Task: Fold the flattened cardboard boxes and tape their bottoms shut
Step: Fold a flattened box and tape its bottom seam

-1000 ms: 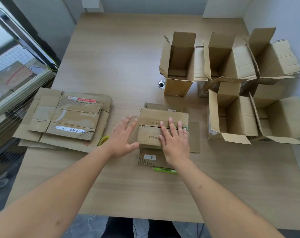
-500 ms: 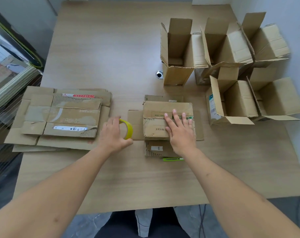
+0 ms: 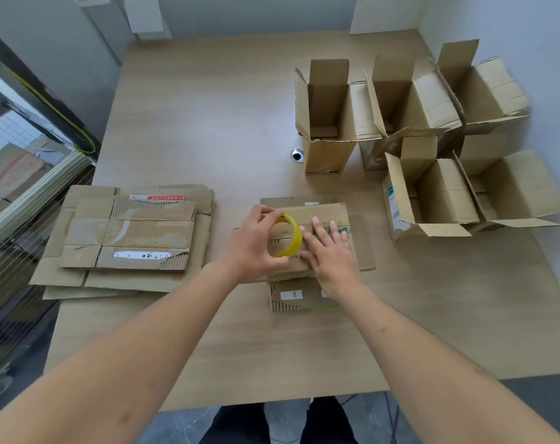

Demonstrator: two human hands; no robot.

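Note:
A small cardboard box [image 3: 320,213] stands bottom-up in the middle of the table, its bottom flaps folded down. My left hand [image 3: 253,245] grips a yellow tape roll [image 3: 291,235] and holds it over the box's left part. My right hand [image 3: 329,251] lies flat on the folded flaps, fingers straight, pressing them down next to the roll. A stack of flattened boxes [image 3: 128,238] lies to the left on the table.
Several folded boxes [image 3: 432,193] stand open-topped at the right and back right. A green-handled tool [image 3: 326,308] lies at the box's near edge, mostly hidden by my right wrist. A round metal grommet [image 3: 297,154] sits in the wooden table [image 3: 208,107].
My left hand left the box, picked up the yellow tape roll from beside the flat stack, and brought it over the box. My right hand stayed pressing the flaps.

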